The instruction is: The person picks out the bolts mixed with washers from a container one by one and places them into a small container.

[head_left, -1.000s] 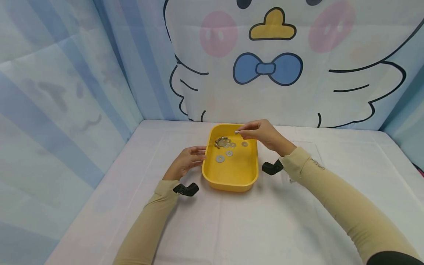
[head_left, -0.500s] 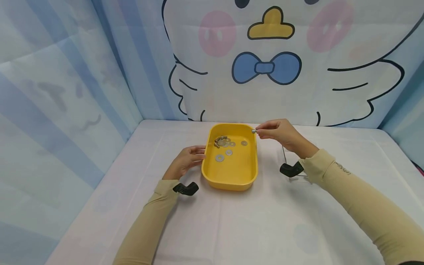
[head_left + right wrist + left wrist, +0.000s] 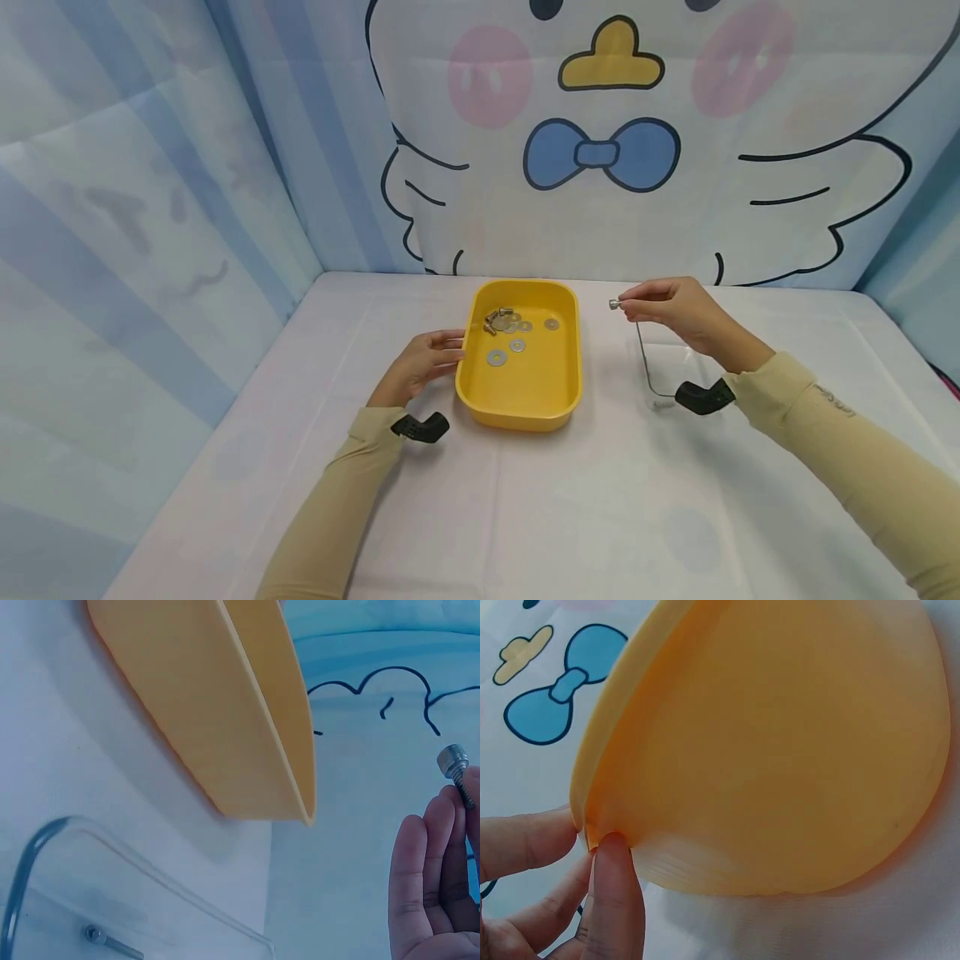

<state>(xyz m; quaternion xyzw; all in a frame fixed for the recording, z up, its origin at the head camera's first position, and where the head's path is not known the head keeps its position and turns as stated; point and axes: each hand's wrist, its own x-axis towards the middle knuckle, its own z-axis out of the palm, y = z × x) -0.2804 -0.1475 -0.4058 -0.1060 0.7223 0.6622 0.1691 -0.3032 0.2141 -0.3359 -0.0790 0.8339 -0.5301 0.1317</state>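
Note:
A socket-head bolt [image 3: 614, 304] is pinched between the thumb and fingers of my right hand [image 3: 678, 317], above the table to the right of the yellow tray [image 3: 517, 408]. In the right wrist view the bolt [image 3: 453, 761] shows its round head and threaded shank, partly covered by the fingertips. My left hand [image 3: 422, 364] touches the tray's left side with extended fingers. The left wrist view has those fingertips [image 3: 613, 851] against the outer wall below the rim. Inside the tray lie several washers [image 3: 497, 357] and a few bolts [image 3: 491, 317], grouped toward the back left.
Under my right hand stands a see-through container [image 3: 180, 889] with a rounded rim, and a bolt [image 3: 112, 941] lies in it. A white cloth [image 3: 480, 517] covers the table. Behind it hangs a printed curtain [image 3: 600, 225].
My right hand has carried the bolt from over the tray rightward, past its right rim, to above the see-through container's far left side. The left hand stays at the tray.

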